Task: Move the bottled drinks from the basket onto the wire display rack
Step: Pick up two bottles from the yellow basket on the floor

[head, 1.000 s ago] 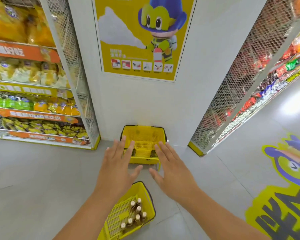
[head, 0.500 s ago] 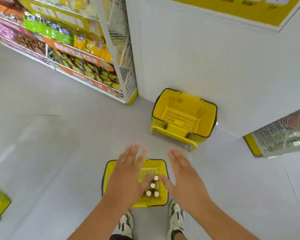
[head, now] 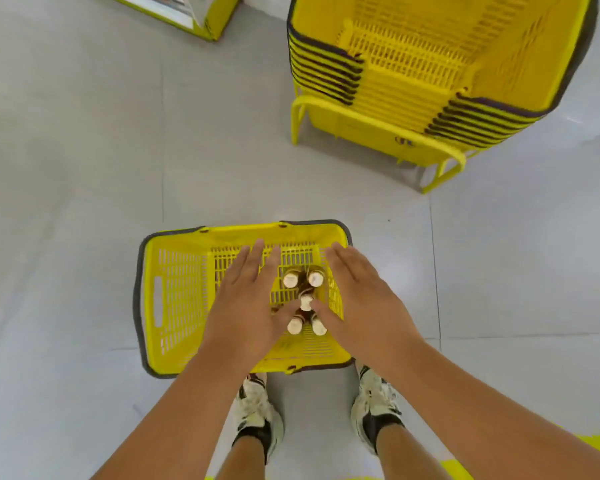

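The view has swung down hard: a second ago the person was facing a poster wall and shelves, and now the head camera looks almost straight at the floor, both hands brought in over the basket (head: pixel 174 299) at the feet.

Far left, the basket's long side wall and grey handle rim sit flat on the grey floor (head: pixel 66 168), bare mesh on that side. Moving in, the left hand (head: pixel 246 303) hovers over the middle of the basket, fingers straight and spread wide, holding nothing; whether its thumb touches a cap cannot be told. Right beside it, between the two hands, stand the bottles (head: pixel 303 301), five pale caps in view, upright and clustered toward the basket's right half, brown bodies just visible under the caps. Then the right hand (head: pixel 361 303), also flat and open, fingers extended past the far bottles, gripping nothing.

So the change is approach, not pickup: hands that were held out at waist height half a second ago have dropped close over the caps. Every bottle is in the basket; none is lifted. The rack is out of view now.

Upper right, a stack of baskets (head: pixel 440 67) on its yellow frame stands well apart. Below, two shoes (head: pixel 257 410) sit just behind the basket.
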### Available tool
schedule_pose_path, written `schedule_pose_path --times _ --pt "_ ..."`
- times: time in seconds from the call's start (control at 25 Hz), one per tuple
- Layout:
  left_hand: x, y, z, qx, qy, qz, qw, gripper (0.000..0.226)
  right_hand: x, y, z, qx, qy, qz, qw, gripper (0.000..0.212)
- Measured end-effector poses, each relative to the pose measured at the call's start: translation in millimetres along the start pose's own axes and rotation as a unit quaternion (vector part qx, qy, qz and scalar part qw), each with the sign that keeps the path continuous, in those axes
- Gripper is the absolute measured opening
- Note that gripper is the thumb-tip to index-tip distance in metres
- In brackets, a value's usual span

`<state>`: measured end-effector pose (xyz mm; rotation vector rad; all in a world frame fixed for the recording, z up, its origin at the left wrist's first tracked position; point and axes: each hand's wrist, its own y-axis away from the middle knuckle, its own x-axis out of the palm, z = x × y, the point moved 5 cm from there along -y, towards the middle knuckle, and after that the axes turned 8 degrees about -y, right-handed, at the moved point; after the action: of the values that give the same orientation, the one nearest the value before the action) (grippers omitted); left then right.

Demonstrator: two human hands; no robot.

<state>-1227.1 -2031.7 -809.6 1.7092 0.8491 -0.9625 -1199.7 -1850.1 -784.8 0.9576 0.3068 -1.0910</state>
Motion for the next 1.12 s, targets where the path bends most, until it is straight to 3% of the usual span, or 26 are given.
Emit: schedule_pose_path --times 0.4,0.84,0.96,1.12 --pt "148.2 -58.5 51.9 0.015 -0.053 0.063 0.996 0.089 129.3 -83.4 -87.5 0.044 -0.041 0.017 0.998 0.079" --pt "205.6 -89.1 61.2 0.056 -0.082 0.090 0.991 0.082 174.7 -125.3 -108.0 0.090 0.067 0.080 0.990 0.090" --pt "216.6 -97.8 64.9 0.063 -0.059 0.094 0.992 0.074 176.3 -128.3 -107.8 0.105 0.063 0.083 0.989 0.077" --pt "224.8 -106.0 64.7 0.077 0.007 0.103 0.992 0.065 173.1 -132.5 -107.2 0.131 0.055 0.075 0.987 0.035"
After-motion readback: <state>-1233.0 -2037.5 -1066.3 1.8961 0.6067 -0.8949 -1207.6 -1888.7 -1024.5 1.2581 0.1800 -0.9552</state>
